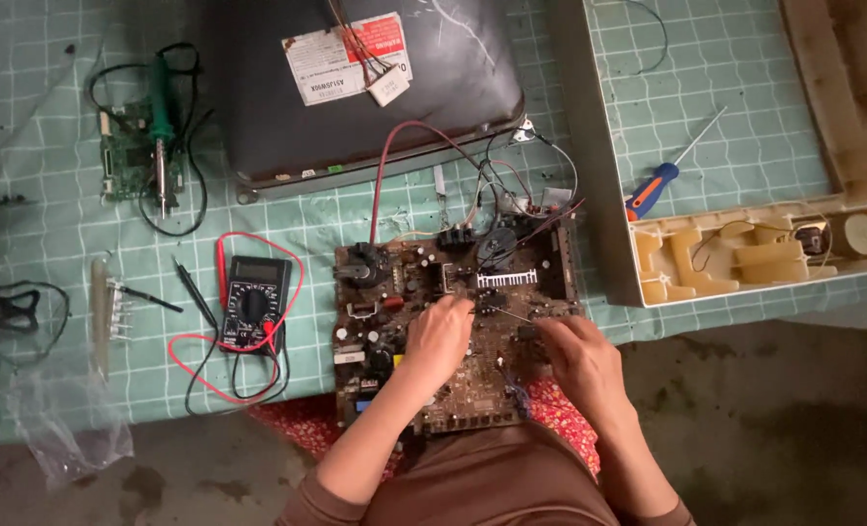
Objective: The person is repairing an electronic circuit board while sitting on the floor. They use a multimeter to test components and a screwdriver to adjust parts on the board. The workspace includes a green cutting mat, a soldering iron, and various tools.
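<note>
While both hands touch it: brown circuit board (424, 331), crowded components, wires.

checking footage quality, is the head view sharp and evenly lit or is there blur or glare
Head view: soft, even light, no hard shadows or glare; the circuit board and multimeter read fairly sharp; the left hand and right hand on the board look slightly soft; straight edges bow a little near the frame borders.

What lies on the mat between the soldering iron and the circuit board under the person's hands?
In the head view, a dark multimeter with looped red and black leads lies between the soldering iron and the circuit board.
</note>
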